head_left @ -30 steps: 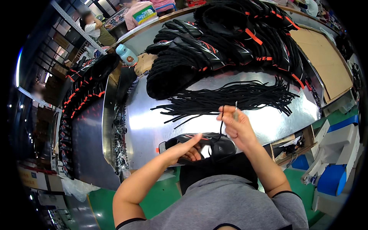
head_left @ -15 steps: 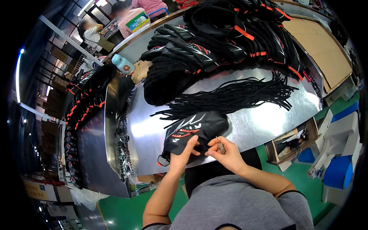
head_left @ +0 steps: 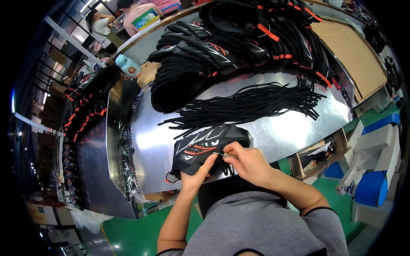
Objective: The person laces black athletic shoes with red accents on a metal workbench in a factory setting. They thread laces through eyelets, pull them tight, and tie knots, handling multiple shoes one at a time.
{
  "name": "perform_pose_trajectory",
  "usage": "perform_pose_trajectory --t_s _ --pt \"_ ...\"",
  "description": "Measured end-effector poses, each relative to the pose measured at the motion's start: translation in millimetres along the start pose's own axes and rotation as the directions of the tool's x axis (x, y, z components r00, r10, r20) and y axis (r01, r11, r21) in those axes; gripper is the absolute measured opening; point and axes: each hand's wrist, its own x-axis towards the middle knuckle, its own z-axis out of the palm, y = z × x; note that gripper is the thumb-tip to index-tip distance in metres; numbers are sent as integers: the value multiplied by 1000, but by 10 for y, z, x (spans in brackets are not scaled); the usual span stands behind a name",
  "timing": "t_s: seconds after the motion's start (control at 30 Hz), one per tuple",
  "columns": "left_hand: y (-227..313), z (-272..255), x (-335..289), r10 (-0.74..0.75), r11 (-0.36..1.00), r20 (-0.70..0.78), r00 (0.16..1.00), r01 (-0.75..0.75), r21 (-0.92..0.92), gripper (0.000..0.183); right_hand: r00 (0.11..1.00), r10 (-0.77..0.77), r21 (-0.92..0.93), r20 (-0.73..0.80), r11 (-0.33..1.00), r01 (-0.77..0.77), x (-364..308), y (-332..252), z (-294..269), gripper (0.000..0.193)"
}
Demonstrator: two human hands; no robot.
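Observation:
A black shoe upper [head_left: 194, 147] with grey and red markings lies on its side at the near edge of the metal table [head_left: 147, 145]. My left hand [head_left: 195, 177] is wrapped round its lower part, thumb on top and fingers hidden underneath. In my right hand [head_left: 251, 165] is a small awl-like hand tool [head_left: 226, 155], pinched by its short handle. Its thin metal shaft points left and meets the shoe near the lacing edge; whether the tip is through a hole cannot be made out. Black lace ends [head_left: 228, 169] dangle below the shoe between my hands.
Just beyond the shoe lies a heap of black laces [head_left: 252, 104]. Packed rows of fur-lined shoe uppers [head_left: 183, 79] fill the far side. More uppers [head_left: 92, 100] stand at left. A blue bottle [head_left: 128, 65], cardboard [head_left: 350, 55] and an open drawer [head_left: 326, 154] surround the table.
My right hand has moved up and left over the shoe, turning the tool so its shaft points at the lacing edge. The shoe appears slightly turned, showing more of its side.

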Motion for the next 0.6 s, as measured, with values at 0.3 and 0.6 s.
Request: perform_pose_trajectory --t_s 0.3,0.6 --pt "-16 4 -32 40 999 11 999 -40 17 25 994 43 -234 103 972 -17 80 -53 -78 19" --pt "-59 -1 -141 77 997 179 981 -76 -11 16 969 8 -463 245 880 109 225 -235 76 32"
